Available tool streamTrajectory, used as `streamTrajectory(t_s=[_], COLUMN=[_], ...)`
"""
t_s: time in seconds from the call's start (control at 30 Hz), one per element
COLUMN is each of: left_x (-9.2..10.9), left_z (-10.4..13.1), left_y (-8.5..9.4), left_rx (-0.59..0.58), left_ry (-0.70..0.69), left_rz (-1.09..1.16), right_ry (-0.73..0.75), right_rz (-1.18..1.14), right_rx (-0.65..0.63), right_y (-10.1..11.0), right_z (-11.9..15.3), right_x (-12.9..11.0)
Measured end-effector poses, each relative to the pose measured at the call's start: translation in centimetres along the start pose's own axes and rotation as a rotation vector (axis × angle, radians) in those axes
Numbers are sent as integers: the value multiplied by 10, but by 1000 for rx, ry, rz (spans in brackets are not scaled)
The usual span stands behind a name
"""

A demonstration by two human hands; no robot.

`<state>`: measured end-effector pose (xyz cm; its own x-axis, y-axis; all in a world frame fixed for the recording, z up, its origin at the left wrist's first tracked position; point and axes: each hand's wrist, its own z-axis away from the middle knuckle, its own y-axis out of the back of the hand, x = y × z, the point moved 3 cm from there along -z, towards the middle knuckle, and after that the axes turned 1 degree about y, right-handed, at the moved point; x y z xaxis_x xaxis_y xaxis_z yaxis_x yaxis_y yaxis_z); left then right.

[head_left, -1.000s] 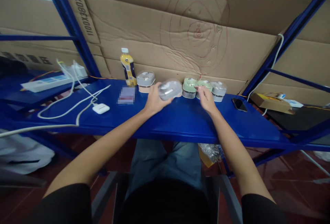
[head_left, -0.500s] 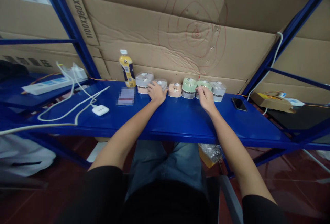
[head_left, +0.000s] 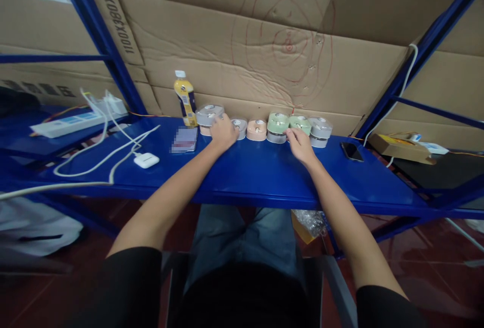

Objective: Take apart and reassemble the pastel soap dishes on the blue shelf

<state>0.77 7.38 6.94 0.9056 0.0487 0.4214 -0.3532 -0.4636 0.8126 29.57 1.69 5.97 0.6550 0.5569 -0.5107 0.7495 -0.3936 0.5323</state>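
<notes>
Several small clear-lidded boxes stand in a row at the back of the blue table (head_left: pixel 257 177). My left hand (head_left: pixel 224 132) is at the grey box (head_left: pixel 209 115) stacked on a pink one at the row's left end; its fingertips are partly hidden. Just right of that hand is a single grey box (head_left: pixel 240 127), then a single pink box (head_left: pixel 257 130). My right hand (head_left: pixel 299 144) has its fingers together in front of a green-topped stack (head_left: pixel 300 123). Left of it stands another green-over-grey stack (head_left: pixel 278 122), and a grey stack (head_left: pixel 320 127) ends the row.
A yellow bottle (head_left: pixel 185 99) and a blurred card or packet (head_left: pixel 184 139) are left of the row. Farther left lie a white case (head_left: pixel 146 160), cables and a power strip (head_left: pixel 71 124). A phone (head_left: pixel 352 151) lies right. Cardboard (head_left: pixel 189 30) rises behind.
My left hand has moved slightly left onto the grey-over-pink stack, uncovering more of the single grey box. The upper grey box sits slightly farther left. My right hand has shifted slightly left and down.
</notes>
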Motion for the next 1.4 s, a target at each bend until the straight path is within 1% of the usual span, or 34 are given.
streamTrajectory(t_s=[0.07, 0.1, 0.13, 0.2, 0.27, 0.33, 0.4, 0.47, 0.53, 0.6, 0.63, 0.67, 0.7, 0.77, 0.8, 0.83, 0.9, 1.0, 1.07, 1.17, 1.27, 1.33, 1.4], left_x=[-12, -18, -26, -39, -49, -55, -58, -60, -59, -54, -49, -44, -37, -22, -16, -10, -3, 0, -3, -9, -11, -12, -13], left_z=[-8, -14, -20, -32, -42, -47, -48, -47, -42, -33, -25, -15, -4, 23, 36, 47, 64, 75, 75, 74, 73, 73, 74], left_y=[13, 18, 20, 21, 17, 14, 14, 18, 25, 31, 32, 31, 28, 17, 11, 4, -10, -21, -25, -27, -25, -22, -19], left_rx=[151, 207, 237, 229, 169, 111, 105, 162, 242, 287, 282, 255, 204, 41, -43, -118, -268, -409, -456, -488, -470, -436, -416], left_ry=[-22, -3, 35, 135, 196, 207, 194, 159, 70, -87, -192, -311, -434, -651, -713, -738, -745, -752, -748, -717, -733, -772, -818], left_rz=[-26, -39, -46, -34, 15, 79, 156, 260, 354, 401, 414, 429, 451, 503, 529, 557, 613, 693, 725, 731, 697, 642, 567], right_ry=[12, 17, 20, 23, 20, 16, 16, 20, 27, 24, 22, 27, 42, 111, 156, 200, 260, 274, 259, 250, 211, 141, 50], right_rz=[15, 20, 23, 30, 36, 38, 38, 36, 35, 21, 6, -10, -22, -21, -6, 14, 58, 122, 151, 158, 91, 49, 30], right_rx=[1, 2, 3, 1, -11, -24, -26, -20, -13, 2, 16, 30, 36, 14, -24, -77, -211, -385, -440, -444, -377, -298, -206], right_y=[-1, -1, -1, -2, -2, -2, -1, 0, 0, 0, 0, 0, 0, -1, -3, -6, -13, -23, -29, -33, -30, -21, -8], right_z=[0, 0, 0, 0, 1, 1, 1, 0, 0, 1, 2, 3, 4, 8, 10, 12, 16, 22, 24, 26, 23, 19, 13], right_x=[-2, -3, -3, -4, -4, -3, -3, -3, -4, -7, -9, -11, -14, -21, -25, -28, -34, -41, -45, -47, -39, -28, -14])
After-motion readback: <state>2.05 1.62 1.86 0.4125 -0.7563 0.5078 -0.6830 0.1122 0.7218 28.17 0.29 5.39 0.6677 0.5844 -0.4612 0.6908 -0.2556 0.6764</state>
